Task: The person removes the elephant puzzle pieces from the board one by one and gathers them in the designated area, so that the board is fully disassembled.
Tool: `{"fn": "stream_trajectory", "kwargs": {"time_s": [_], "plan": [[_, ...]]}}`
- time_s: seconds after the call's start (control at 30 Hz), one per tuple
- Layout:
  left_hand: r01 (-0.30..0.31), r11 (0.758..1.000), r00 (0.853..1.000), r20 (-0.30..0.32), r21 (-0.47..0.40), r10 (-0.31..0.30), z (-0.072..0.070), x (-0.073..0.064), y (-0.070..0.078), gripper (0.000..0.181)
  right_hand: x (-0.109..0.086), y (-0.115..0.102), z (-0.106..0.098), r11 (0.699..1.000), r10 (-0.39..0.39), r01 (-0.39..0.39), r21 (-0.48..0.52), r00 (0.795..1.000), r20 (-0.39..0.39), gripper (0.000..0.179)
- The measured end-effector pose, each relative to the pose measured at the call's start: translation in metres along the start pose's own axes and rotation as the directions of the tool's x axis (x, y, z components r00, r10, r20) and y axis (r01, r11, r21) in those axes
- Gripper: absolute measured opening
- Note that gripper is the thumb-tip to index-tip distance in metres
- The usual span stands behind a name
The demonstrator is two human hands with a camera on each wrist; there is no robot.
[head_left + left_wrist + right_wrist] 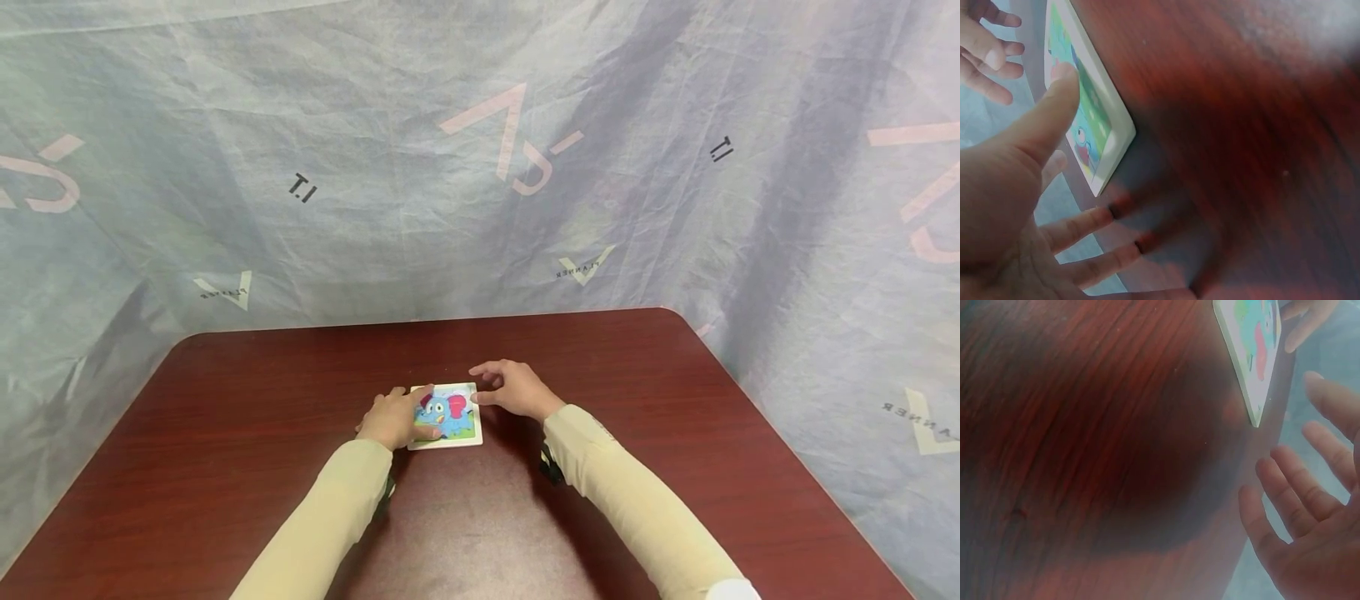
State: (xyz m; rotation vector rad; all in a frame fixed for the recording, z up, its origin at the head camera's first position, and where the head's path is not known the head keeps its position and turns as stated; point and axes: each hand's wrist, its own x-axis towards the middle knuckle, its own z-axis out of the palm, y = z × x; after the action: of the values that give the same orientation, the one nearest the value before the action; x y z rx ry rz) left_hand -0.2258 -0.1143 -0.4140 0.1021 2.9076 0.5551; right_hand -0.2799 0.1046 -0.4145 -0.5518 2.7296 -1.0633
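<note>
A flat square picture board (456, 419) with a pale frame and a blue elephant on it lies on the table. My left hand (393, 421) is at its left edge, the thumb reaching over the picture. In the left wrist view, the other fingers (1079, 231) are spread, their tips down at the tabletop beside a corner. At the upper right of the board is my right hand (519, 390), with loosely bent fingers and nothing held. The right wrist view shows these fingers (1297, 494) apart from the board's corner (1252, 406).
The dark red wooden table (247, 467) has rounded far corners. Behind it and along the sides hangs a grey printed cloth (390, 150). Pale sleeves (330, 517) cover both forearms, with a dark band (551, 465) at the right wrist.
</note>
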Motion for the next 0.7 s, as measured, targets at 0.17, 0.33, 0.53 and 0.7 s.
{"fn": "stream_trajectory", "kwargs": {"time_s": [0.17,0.33,0.53,0.7], "plan": [[-0.012,1.000,1.000,-0.002,0.017,0.012,-0.003,-0.001,0.000,0.079,0.004,0.002,0.004,1.000,0.010,-0.010,0.020,1.000,-0.004,0.040],[0.000,1.000,1.000,0.000,0.021,0.000,-0.002,-0.001,0.001,0.079,0.006,0.003,0.008,0.999,0.009,-0.009,0.035,1.000,-0.015,0.039],[0.019,1.000,1.000,0.010,0.017,-0.019,0.000,-0.001,0.004,0.078,0.008,0.003,0.011,1.000,0.020,-0.020,0.008,1.000,-0.009,0.038],[0.034,0.999,0.999,0.020,-0.014,-0.034,0.001,-0.001,0.005,0.079,0.011,0.004,0.014,1.000,0.019,-0.020,-0.012,1.000,-0.009,0.038]]}}
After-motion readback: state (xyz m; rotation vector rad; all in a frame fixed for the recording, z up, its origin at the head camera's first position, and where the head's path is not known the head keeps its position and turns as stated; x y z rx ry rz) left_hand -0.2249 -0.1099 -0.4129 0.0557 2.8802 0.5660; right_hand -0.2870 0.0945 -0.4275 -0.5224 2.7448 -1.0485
